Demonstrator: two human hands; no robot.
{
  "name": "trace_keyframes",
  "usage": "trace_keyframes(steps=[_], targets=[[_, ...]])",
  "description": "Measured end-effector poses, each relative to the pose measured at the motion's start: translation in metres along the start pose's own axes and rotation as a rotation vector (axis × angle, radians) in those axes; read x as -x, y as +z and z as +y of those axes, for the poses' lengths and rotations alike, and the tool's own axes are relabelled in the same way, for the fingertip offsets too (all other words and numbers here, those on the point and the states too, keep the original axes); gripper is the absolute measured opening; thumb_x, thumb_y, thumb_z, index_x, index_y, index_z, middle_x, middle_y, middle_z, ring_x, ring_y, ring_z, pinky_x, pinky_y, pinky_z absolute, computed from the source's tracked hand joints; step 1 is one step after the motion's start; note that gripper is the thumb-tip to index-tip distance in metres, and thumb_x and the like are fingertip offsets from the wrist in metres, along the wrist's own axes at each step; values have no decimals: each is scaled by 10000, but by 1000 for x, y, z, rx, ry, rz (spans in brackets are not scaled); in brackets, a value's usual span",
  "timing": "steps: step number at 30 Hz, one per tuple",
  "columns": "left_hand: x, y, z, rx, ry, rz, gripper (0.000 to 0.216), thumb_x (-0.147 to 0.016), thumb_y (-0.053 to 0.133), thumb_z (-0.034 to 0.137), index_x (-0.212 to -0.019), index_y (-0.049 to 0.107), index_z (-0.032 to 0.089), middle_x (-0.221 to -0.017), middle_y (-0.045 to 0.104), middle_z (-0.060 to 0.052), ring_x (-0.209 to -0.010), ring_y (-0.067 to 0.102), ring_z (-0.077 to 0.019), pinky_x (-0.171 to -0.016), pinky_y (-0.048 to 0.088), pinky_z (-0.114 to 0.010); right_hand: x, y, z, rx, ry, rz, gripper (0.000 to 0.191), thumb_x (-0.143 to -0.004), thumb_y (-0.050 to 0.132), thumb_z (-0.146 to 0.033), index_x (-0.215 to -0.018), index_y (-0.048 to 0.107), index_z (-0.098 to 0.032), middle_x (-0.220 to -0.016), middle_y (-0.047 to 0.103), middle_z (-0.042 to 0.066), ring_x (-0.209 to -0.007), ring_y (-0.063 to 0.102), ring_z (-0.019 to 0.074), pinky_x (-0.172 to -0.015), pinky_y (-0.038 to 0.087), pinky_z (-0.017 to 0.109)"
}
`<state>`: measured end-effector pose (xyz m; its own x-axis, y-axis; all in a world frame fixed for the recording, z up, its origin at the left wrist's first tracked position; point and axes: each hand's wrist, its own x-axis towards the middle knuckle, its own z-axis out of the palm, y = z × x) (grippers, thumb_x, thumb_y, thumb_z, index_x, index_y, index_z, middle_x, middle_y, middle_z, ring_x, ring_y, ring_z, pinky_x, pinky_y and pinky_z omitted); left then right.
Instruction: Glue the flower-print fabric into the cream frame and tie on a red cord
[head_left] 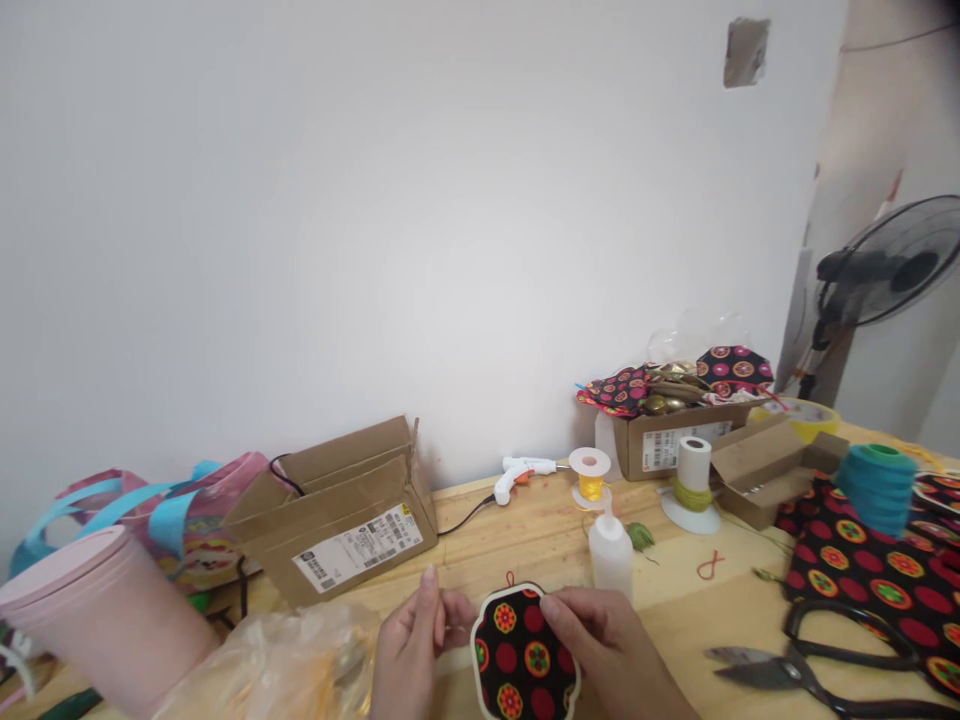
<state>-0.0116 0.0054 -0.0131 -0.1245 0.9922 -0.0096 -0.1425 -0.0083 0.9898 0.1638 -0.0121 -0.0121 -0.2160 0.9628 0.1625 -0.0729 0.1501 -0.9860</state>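
I hold a small scalloped fabric piece [520, 655] low in the middle, black with red and yellow flower circles and a pale edge. My left hand [409, 650] pinches its left edge, thumb up and fingers curled. My right hand [607, 650] grips its upper right edge with curled fingers. A thin red loop [510, 578] sticks up from the top of the piece. A white squeeze bottle [610, 552] stands on the wooden table [540, 530] just behind my right hand.
Black scissors [817, 665] lie at the right on matching patterned cloth [862, 565]. Behind are a teal thread cone [877, 487], yellow thread spool [590, 475], white spool [693, 470], glue gun [523, 473], cardboard boxes [341, 510], a pink cup [105, 615], a plastic bag [277, 665] and a fan [885, 265].
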Motion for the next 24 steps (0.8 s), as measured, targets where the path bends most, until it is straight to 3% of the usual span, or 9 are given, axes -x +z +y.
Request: trace_keyframes(steps=[6,9,13,19,24], targets=[[-3,-1,-3,2,-8,4,361,-672,556,443,-470,454,162,-633,620,-26,-586,540,-145,-549,437,-217,0,0,-1,2,14,-4,406,-767,444,-444,-659,625,-97,-600,525,14,-573,427,111,-503,328,191],[-5,-1,-4,-45,-14,39,274,-648,597,419,-636,565,148,-645,619,-17,-597,552,-135,-535,442,-200,0,0,-1,16,3,-3,407,-770,442,-439,-635,621,-100,-596,526,12,-569,427,109,-502,329,189],[-8,-1,-6,-33,-19,57,308,-552,697,352,-747,584,142,-602,609,0,-572,548,-129,-508,440,-190,0,-1,0,8,1,-21,406,-777,434,-437,-654,626,-101,-600,533,12,-569,428,108,-503,330,187],[-6,1,-4,-7,-3,43,270,-562,687,368,-670,589,141,-467,523,49,-456,444,-73,-468,384,-149,0,0,1,11,11,-27,425,-760,445,-461,-646,627,-95,-594,544,22,-573,439,116,-503,338,189],[-1,6,1,-13,8,10,320,-634,612,428,-522,492,153,-393,371,83,-399,334,-50,-426,326,-133,0,1,2,23,13,-27,431,-764,436,-464,-650,627,-93,-575,524,15,-567,425,114,-502,332,191]])
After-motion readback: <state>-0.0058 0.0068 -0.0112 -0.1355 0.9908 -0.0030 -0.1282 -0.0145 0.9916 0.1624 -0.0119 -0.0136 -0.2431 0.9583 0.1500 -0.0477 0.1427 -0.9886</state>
